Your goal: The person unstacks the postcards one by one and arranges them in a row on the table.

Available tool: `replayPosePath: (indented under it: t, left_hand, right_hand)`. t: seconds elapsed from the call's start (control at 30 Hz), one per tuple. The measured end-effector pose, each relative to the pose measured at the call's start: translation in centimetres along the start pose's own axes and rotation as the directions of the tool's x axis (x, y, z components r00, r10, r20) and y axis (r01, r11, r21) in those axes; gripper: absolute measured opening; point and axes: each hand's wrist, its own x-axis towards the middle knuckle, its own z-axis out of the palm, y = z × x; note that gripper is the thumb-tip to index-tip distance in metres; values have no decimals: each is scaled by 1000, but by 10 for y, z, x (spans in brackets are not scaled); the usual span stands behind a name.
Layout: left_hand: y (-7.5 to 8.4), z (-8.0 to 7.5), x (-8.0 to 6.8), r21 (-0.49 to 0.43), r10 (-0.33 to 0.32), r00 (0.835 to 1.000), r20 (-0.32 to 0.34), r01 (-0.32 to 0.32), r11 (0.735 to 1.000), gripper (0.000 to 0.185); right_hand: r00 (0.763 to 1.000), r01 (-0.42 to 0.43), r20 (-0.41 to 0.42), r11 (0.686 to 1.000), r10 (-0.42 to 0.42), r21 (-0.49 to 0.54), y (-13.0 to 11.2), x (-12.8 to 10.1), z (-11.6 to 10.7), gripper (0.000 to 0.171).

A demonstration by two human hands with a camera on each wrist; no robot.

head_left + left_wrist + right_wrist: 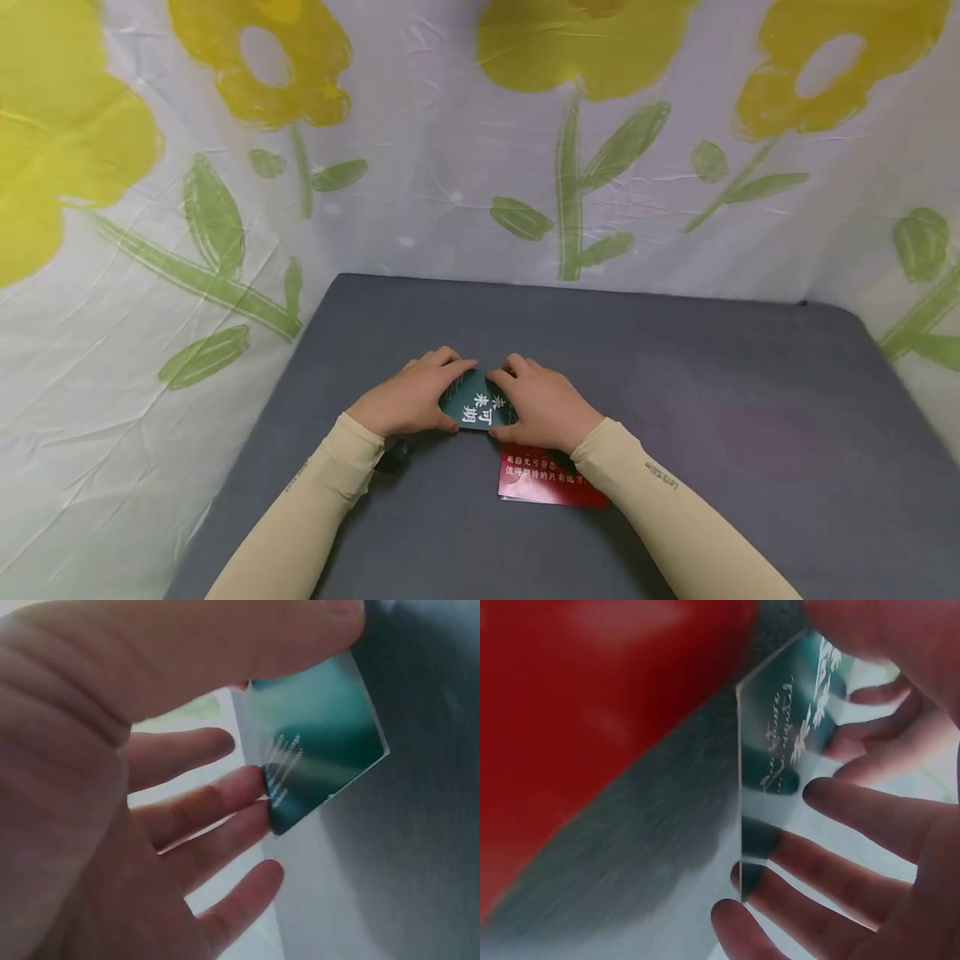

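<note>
Grey table [750, 392] (matte, cloth-like surface) against white creased backdrop sheet [420, 192] printed with big yellow flowers, green stems, leaves; soft even light.

Quick count, approx: 2 flat printed cards total. 1 dark green glossy card w/ white lettering [477, 406], 1 red glossy card w/ white text lines [546, 482]. 2 bare hands, left hand [408, 398] & right hand [542, 407], w/ 2 beige sleeves [315, 492]. 1 grey cloth-covered table [750, 433]. 1 white crinkled backdrop sheet w/ yellow flowers & green leaves [420, 167]. 1 small dark round thing [393, 456] by the left wrist, can't tell what it is.
</note>
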Motion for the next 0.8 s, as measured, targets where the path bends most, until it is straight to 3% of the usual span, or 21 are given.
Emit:
replayPosePath:
  t: [0.3,0.53,0.8]
  left_hand:
    - [-48,-18,-1,-41,-67,998,-7,67,997,94]
    - [-74,-18,3,-109,-82,997,6,82,991,93]
    - [-83,-23,7,-173,-87,996,30,91,981,96]
  right_hand:
    - [999,-29,30,999,27,43,-14,53,4,73]
    - [998,-49,33,999,48,14,-17,72,15,71]
    - [997,-63,49,998,62,27,-20,80,16,70]
